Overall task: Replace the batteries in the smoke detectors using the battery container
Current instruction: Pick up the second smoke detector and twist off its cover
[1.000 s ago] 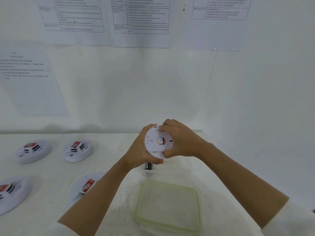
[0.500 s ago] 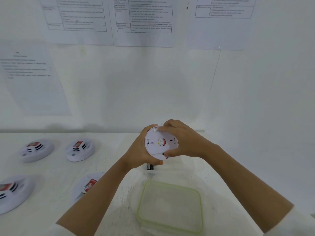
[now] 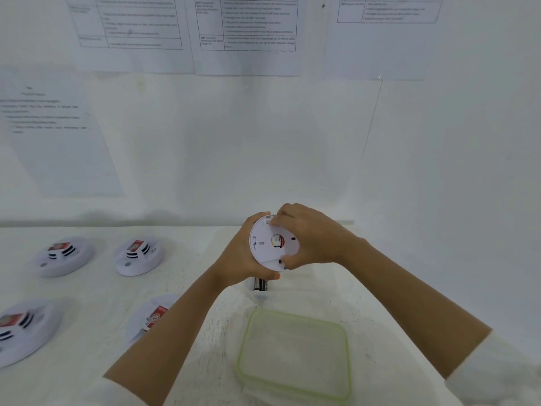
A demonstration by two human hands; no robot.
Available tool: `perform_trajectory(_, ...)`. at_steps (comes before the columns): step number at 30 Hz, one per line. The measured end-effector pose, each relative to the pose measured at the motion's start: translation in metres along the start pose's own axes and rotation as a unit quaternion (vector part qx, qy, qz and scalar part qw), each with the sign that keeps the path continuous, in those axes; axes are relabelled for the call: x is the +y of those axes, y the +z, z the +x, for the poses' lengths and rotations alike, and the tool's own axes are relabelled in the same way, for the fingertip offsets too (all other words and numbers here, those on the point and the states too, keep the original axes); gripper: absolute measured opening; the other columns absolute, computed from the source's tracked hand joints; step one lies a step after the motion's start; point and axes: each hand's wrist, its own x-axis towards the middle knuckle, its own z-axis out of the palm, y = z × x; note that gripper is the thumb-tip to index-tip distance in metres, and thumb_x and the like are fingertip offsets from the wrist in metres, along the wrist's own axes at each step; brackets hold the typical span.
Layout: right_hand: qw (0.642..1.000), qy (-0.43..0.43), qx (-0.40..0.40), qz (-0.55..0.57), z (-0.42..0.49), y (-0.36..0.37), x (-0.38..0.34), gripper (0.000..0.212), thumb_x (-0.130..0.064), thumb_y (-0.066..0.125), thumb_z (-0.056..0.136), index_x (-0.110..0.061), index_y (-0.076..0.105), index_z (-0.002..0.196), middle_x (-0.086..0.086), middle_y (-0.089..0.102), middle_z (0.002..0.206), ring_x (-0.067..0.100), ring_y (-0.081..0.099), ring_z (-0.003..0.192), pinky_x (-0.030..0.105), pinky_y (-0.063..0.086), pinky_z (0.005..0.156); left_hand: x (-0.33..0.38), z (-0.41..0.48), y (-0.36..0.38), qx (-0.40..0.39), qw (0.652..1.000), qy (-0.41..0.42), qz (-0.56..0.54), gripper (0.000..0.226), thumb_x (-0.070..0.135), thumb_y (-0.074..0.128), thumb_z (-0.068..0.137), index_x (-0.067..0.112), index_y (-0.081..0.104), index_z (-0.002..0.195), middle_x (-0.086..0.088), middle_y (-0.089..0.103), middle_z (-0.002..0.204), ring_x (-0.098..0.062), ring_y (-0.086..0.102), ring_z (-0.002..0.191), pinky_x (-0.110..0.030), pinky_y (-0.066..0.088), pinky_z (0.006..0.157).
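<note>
both hands (image 3: 310, 235) grip smoke detector (image 3: 270, 244), above table (image 3: 190, 253)

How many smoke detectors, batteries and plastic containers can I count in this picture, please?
Smoke detectors: 5, with 4 on the table and 1 held by the left hand and right hand
Batteries: 2 visible, partly hidden under the left hand
Plastic container: 1
Total: 8
</note>
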Motion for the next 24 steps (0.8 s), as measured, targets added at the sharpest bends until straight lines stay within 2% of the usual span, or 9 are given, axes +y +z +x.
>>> perform_trajectory(4,1.0,-0.002,-0.014,0.013,0.0,0.0,0.002,0.067,-0.039,0.074,0.07,-0.011,0.051,0.126,0.004,0.049,0.115,0.018,0.046,0.1,0.017,0.03,0.075,-0.006,0.002,-0.003,0.001,1.0,-0.013,0.007,0.091,0.021,0.082,0.044,0.033,0.039,0.123,0.014,0.048,0.123,0.007,0.051,0.109,-0.01,0.045,0.082)
perform_trajectory(7,0.999,0.01,-0.035,0.029,0.002,0.0,0.004,0.067,-0.038,0.074,0.072,-0.015,0.048,0.129,0.001,0.047,0.116,0.015,0.045,0.103,0.015,0.027,0.074,-0.013,0.003,-0.004,-0.002,0.999,-0.026,0.025,0.098,0.014,0.086,0.048,0.027,0.035,0.131,0.012,0.047,0.127,0.005,0.049,0.113,-0.008,0.043,0.084)
perform_trajectory(10,0.999,0.017,-0.036,0.034,0.004,-0.001,0.003,0.067,-0.036,0.076,0.069,-0.013,0.051,0.126,0.003,0.05,0.112,0.016,0.047,0.099,0.019,0.035,0.076,-0.012,0.003,-0.003,0.002,0.999,-0.028,0.019,0.1,0.008,0.086,0.049,0.024,0.034,0.133,0.01,0.048,0.128,0.005,0.05,0.112,-0.009,0.044,0.084)
perform_trajectory(13,0.999,0.015,-0.035,0.016,0.004,-0.001,0.001,0.066,-0.038,0.076,0.066,-0.009,0.053,0.121,0.005,0.052,0.107,0.019,0.049,0.094,0.025,0.042,0.078,-0.007,0.002,-0.001,0.001,1.0,-0.024,0.009,0.091,0.007,0.084,0.046,0.033,0.04,0.121,0.011,0.049,0.121,0.01,0.052,0.104,-0.01,0.046,0.079)
perform_trajectory(16,1.0,0.004,-0.027,0.004,0.003,-0.001,0.0,0.066,-0.036,0.076,0.065,-0.003,0.055,0.118,0.01,0.055,0.104,0.023,0.051,0.09,0.03,0.044,0.076,0.002,0.001,-0.001,-0.004,1.0,-0.02,0.0,0.085,0.015,0.082,0.041,0.036,0.042,0.113,0.013,0.049,0.114,0.013,0.052,0.099,-0.009,0.046,0.077)
perform_trajectory(20,1.0,0.0,-0.028,-0.002,0.002,-0.002,0.0,0.065,-0.039,0.076,0.063,-0.001,0.057,0.113,0.011,0.056,0.099,0.024,0.052,0.086,0.033,0.046,0.075,0.01,0.0,0.001,-0.018,1.0,-0.002,-0.007,0.074,0.001,0.077,0.044,0.035,0.045,0.101,0.012,0.05,0.1,0.014,0.053,0.088,-0.01,0.047,0.074)
perform_trajectory(24,1.0,0.004,-0.022,-0.007,-0.003,-0.003,-0.004,0.068,-0.046,0.065,0.057,-0.002,0.059,0.108,0.01,0.057,0.096,0.025,0.053,0.079,0.034,0.048,0.069,0.007,-0.002,0.0,-0.016,1.0,-0.01,0.006,0.086,0.026,0.081,0.041,0.035,0.039,0.116,0.014,0.048,0.117,0.012,0.051,0.103,-0.008,0.045,0.08)
